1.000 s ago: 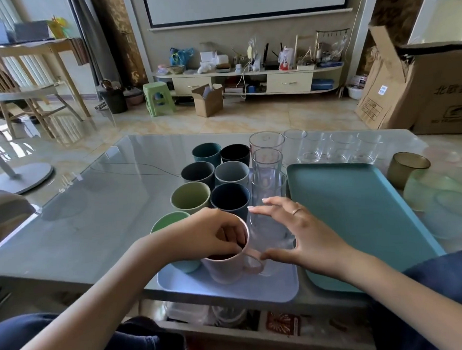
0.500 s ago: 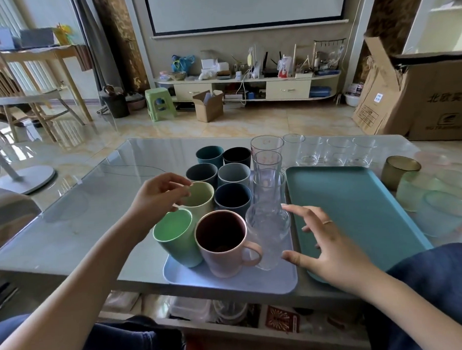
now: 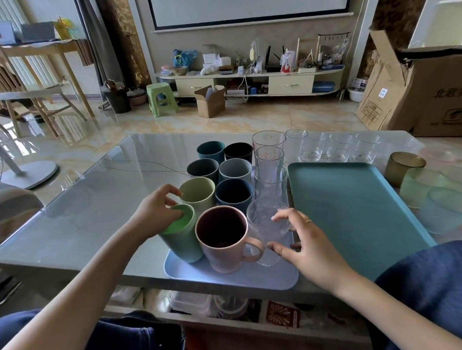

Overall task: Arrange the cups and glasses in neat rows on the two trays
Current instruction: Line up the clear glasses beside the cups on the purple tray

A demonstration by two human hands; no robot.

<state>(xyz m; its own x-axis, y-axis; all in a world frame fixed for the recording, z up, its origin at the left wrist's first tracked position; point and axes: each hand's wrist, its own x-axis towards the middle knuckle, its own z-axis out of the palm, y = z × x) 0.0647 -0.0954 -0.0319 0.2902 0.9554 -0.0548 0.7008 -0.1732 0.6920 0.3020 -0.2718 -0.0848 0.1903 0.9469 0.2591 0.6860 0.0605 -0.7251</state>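
Note:
A pale blue tray (image 3: pixel 228 278) holds two columns of coloured cups and a column of clear glasses. My left hand (image 3: pixel 155 212) pinches the rim of the green cup (image 3: pixel 183 239) at the front left. Beside it stands a pink mug (image 3: pixel 224 243) with its handle to the right. My right hand (image 3: pixel 308 248) curls around the nearest clear glass (image 3: pixel 267 226), thumb and fingers touching its side. A teal tray (image 3: pixel 357 217) lies bare to the right. Several clear glasses (image 3: pixel 339 150) stand in a row behind it.
An amber glass (image 3: pixel 402 167), a pale green glass (image 3: pixel 421 189) and a frosted glass (image 3: pixel 446 212) stand right of the teal tray. The glass table (image 3: pixel 89 206) stretches left. A cardboard box (image 3: pixel 418 89) sits at the far right. My knees are below the table edge.
My left hand left the pink mug, moved to the pale green cup, and now grips the green cup's rim. My right hand pulled back, then came onto the nearest clear glass again.

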